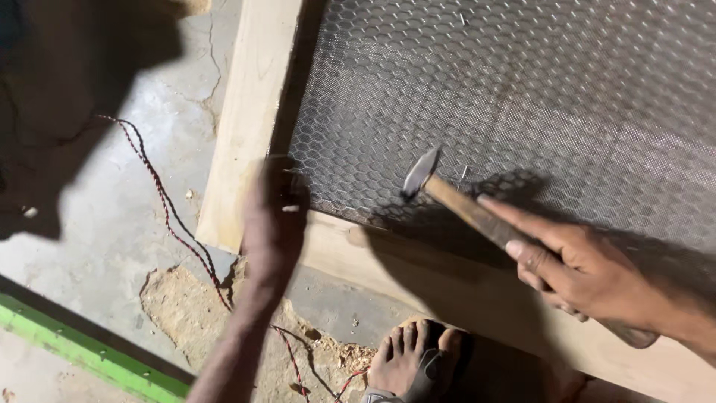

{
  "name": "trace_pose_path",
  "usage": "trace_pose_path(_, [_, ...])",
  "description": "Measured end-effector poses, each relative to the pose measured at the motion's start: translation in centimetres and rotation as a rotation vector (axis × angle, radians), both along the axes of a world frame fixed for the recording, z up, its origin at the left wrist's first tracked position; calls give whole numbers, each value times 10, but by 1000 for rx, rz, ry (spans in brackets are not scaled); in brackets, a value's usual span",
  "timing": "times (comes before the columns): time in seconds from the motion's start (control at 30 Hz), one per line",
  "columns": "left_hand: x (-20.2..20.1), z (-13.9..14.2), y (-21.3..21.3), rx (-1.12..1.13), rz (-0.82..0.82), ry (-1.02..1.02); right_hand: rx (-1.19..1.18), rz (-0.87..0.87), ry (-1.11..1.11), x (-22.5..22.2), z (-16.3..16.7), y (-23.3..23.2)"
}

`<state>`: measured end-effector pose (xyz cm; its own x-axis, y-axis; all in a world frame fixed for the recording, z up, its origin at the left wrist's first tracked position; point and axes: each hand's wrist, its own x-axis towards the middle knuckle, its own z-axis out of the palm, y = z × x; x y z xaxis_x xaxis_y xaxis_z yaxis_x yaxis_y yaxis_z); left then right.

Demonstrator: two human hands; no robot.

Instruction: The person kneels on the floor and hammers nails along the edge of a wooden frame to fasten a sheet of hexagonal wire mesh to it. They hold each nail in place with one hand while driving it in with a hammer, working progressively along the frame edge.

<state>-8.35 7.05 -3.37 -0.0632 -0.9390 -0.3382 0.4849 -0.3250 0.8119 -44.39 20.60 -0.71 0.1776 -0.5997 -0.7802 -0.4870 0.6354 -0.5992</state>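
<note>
Mesh (522, 97), one dark sheet with a hexagon pattern, lies over one pale wooden frame (246, 112) on the concrete floor (134, 216). Nailing at the frame corner seems the step in hand; the next blow needs careful aim. One hammer (477, 216) is gripped in the right hand (582, 272). The left hand (274, 216) pinches one small nail (291, 208) at the corner. One red twisted wire (168, 213) lies nearby, and one bare foot (414, 358).

Wooden-handled hammer (477, 216) with metal head, tilted above mesh (522, 112), hexagon-patterned grey mesh lying on pale wooden frame (250, 112)
</note>
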Motion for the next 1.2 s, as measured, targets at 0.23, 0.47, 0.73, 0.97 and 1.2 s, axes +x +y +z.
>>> trace_pose_path(0.23, [38,34,-16,-136,-75,-737,7,210,4,31,-11,-21])
trace_pose_path(0.47, [-13,13,-4,-445,-570,-1129,-8,519,67,28,-9,-61])
trace_pose_path(0.73, [-26,-5,1,-534,-817,-1273,1,616,164,2,0,-54])
trace_pose_path(0.97, [-26,-8,11,-537,-759,-1310,5,573,244,-4,-9,-34])
trace_pose_path(1.2, [-28,-12,15,-645,-754,-1289,105,462,187,-14,-15,-14])
